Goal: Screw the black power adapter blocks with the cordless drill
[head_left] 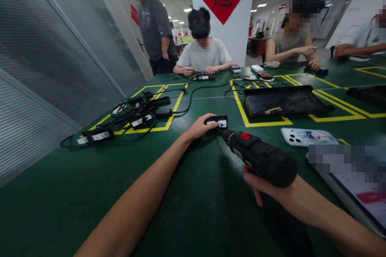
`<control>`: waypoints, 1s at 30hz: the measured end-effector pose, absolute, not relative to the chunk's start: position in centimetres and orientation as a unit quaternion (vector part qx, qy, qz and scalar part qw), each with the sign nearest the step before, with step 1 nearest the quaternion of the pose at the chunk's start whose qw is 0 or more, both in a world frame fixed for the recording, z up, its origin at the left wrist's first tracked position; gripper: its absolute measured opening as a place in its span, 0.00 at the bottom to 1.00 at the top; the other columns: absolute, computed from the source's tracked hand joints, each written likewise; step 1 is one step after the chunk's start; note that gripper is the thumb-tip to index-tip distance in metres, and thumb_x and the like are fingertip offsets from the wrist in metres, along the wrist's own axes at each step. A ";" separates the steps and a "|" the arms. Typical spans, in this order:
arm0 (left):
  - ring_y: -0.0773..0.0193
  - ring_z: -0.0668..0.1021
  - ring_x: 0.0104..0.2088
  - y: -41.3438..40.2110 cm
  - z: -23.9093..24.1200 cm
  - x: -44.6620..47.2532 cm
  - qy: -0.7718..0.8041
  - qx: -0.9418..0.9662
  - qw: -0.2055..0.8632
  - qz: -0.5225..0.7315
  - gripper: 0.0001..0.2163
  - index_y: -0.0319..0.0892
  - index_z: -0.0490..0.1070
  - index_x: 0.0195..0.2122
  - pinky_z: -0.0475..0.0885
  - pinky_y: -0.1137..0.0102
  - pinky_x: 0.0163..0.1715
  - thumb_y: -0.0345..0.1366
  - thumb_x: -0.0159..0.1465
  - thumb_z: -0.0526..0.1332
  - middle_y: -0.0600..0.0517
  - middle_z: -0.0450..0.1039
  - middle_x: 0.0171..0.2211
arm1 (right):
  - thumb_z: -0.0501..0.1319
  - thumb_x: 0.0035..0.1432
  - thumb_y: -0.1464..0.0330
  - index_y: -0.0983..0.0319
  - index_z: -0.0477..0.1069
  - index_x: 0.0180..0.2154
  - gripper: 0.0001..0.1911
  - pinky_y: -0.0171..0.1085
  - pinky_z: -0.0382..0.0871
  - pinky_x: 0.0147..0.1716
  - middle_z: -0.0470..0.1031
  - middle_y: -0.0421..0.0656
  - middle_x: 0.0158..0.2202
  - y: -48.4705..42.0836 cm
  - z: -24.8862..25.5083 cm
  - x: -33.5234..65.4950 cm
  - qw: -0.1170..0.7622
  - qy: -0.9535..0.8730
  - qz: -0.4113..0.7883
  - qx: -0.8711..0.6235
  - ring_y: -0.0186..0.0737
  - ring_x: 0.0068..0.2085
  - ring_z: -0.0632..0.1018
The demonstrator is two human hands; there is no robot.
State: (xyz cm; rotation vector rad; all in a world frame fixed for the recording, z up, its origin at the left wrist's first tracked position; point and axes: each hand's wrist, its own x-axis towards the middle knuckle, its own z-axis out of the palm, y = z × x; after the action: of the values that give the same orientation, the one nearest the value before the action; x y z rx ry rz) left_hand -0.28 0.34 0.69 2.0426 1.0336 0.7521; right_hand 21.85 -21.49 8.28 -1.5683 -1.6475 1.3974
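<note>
- The left hand [201, 127] pinches a small oblong black casing [222, 123], its pale, blue-marked face upward, between thumb and fingers.
- The right hand [265, 184] curls round the grip of a power drill [261, 154], matte black and barrel-shaped with a red switch; its thin bit points at the casing, contact too small to tell.
- Beneath both grips: smooth green tabletop [187, 213].
- Left of the left grip: tangled rubbery cords and boxy black adapters [163, 112].
- Beyond the drill: a shallow, scuffed black tray [280, 99].
- Right of the drill: a glossy, pale-cased phone [307, 137].
</note>
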 end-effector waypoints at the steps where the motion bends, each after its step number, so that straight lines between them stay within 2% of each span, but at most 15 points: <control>1: 0.59 0.73 0.45 0.3 0.7 -0.3 0.401 0.792 0.357 0.291 0.23 0.40 0.66 0.49 0.67 0.65 0.47 0.48 0.55 0.58 0.48 0.71 0.46 | 0.57 0.56 0.55 0.59 0.65 0.40 0.16 0.43 0.65 0.38 0.72 0.37 0.21 -21.5 8.3 21.8 0.234 -0.595 0.513 -0.573 0.42 0.31 0.75; 5: 0.59 0.73 0.45 0.2 0.7 -0.4 0.401 0.794 0.350 0.293 0.23 0.41 0.66 0.49 0.67 0.65 0.47 0.48 0.56 0.58 0.49 0.71 0.46 | 0.57 0.57 0.57 0.60 0.64 0.41 0.16 0.42 0.66 0.35 0.71 0.37 0.20 -21.5 8.7 21.7 0.228 -0.591 0.518 -0.574 0.40 0.28 0.74; 10: 0.59 0.73 0.45 0.2 0.9 -0.3 0.410 0.793 0.348 0.288 0.24 0.40 0.65 0.50 0.67 0.65 0.47 0.49 0.56 0.58 0.48 0.70 0.46 | 0.57 0.57 0.57 0.62 0.57 0.51 0.24 0.40 0.66 0.32 0.71 0.37 0.20 -21.4 9.0 21.8 0.238 -0.586 0.529 -0.566 0.41 0.29 0.74; 16: 0.58 0.73 0.45 0.0 1.2 -0.1 0.414 0.794 0.342 0.284 0.24 0.40 0.66 0.49 0.67 0.65 0.47 0.49 0.56 0.58 0.48 0.70 0.46 | 0.57 0.57 0.58 0.63 0.52 0.56 0.29 0.38 0.65 0.27 0.70 0.36 0.21 -21.4 9.5 21.5 0.240 -0.571 0.550 -0.560 0.42 0.28 0.74; 22: 0.58 0.73 0.46 0.1 1.0 -0.2 0.415 0.794 0.341 0.285 0.23 0.40 0.66 0.49 0.67 0.65 0.48 0.49 0.56 0.57 0.48 0.70 0.47 | 0.58 0.56 0.59 0.62 0.60 0.49 0.22 0.39 0.66 0.29 0.71 0.38 0.22 -21.4 9.6 21.6 0.234 -0.575 0.538 -0.570 0.44 0.32 0.76; 26: 0.58 0.73 0.46 0.3 0.8 -0.3 0.414 0.794 0.340 0.289 0.24 0.40 0.66 0.50 0.67 0.65 0.48 0.49 0.56 0.57 0.48 0.70 0.47 | 0.57 0.57 0.58 0.61 0.63 0.43 0.16 0.42 0.66 0.35 0.71 0.37 0.21 -21.4 9.5 21.7 0.230 -0.578 0.536 -0.571 0.42 0.30 0.75; 30: 0.59 0.73 0.45 0.3 0.8 -0.3 0.405 0.794 0.352 0.286 0.23 0.40 0.66 0.49 0.67 0.65 0.47 0.48 0.57 0.57 0.48 0.71 0.46 | 0.57 0.58 0.58 0.61 0.61 0.46 0.18 0.43 0.66 0.37 0.71 0.37 0.21 -21.4 9.4 21.7 0.236 -0.587 0.529 -0.566 0.42 0.29 0.75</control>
State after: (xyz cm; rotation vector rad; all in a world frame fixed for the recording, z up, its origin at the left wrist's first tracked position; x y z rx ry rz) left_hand -0.28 0.27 0.84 2.0553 1.0472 0.7390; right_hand 21.72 -21.42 9.45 -1.5514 -1.6110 1.4500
